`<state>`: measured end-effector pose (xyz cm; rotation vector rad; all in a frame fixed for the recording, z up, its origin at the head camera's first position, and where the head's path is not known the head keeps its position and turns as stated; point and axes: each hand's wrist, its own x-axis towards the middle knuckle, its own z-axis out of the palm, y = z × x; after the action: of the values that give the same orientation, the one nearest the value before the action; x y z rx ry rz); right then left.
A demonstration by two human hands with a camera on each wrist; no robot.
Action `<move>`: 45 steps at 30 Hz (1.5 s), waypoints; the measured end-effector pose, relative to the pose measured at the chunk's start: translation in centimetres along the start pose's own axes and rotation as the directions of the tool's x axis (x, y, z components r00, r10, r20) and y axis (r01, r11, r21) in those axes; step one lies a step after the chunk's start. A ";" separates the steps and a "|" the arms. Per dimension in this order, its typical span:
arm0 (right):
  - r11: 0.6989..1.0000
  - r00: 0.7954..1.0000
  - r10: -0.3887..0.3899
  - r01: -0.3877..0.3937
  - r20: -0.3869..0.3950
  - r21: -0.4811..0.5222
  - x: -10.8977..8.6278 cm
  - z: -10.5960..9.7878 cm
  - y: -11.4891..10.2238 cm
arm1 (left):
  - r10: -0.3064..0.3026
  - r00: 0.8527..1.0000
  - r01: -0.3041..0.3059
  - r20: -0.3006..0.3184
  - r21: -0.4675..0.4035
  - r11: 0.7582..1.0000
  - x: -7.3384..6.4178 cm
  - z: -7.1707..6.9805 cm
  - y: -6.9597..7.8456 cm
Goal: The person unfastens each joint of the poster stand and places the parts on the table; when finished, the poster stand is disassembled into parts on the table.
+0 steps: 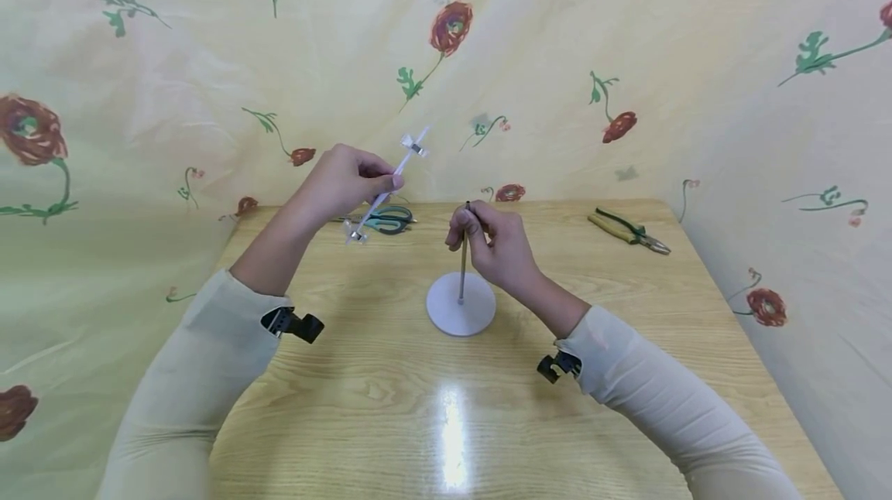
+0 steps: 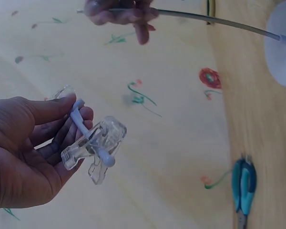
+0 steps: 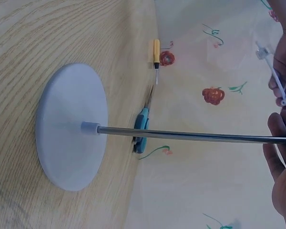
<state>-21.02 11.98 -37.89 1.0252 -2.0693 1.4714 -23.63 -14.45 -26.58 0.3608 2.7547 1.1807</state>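
Note:
In the head view, my left hand [image 1: 348, 184] is raised at centre left. It pinches a thin white clip hanger bar [image 1: 371, 211] near its middle, thumb against fingers. A clear plastic clip [image 2: 109, 133] sits toward each end of the bar, which slants. My right hand [image 1: 500, 243] pinches the upper part of a slim metal rod [image 3: 195, 137]. That rod stands upright in the short collar of a round white base [image 1: 446, 320], which lies flat on the table. The bar and the rod are apart.
Teal-handled scissors [image 1: 393, 220] lie at the table's back left, partly behind the bar. A yellow-handled screwdriver [image 3: 156, 51] shows near them in the right wrist view. Pliers [image 1: 620, 229] lie at the back right. Flowered cloth [image 1: 543, 97] hangs behind the wooden table [image 1: 362, 384].

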 end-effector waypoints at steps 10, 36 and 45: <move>1.000 1.000 0.006 -0.006 0.015 0.022 0.0 0.2 0.0 | -0.099 0.993 0.100 0.064 -0.028 0.995 -0.4 -0.2 -4.5; 1.000 0.999 0.031 -0.031 0.004 0.000 -0.4 0.0 -0.1 | -0.297 0.941 0.309 0.165 -0.053 0.950 -2.0 1.1 -13.6; 1.000 0.999 0.031 -0.031 0.006 0.001 -0.4 0.0 -0.2 | -0.359 0.916 0.361 0.180 0.023 0.932 -2.5 1.6 -15.7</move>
<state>-20.64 12.08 -38.04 1.0032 -2.0985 1.4861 -23.53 -24.48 -39.01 -0.0429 2.5118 1.0111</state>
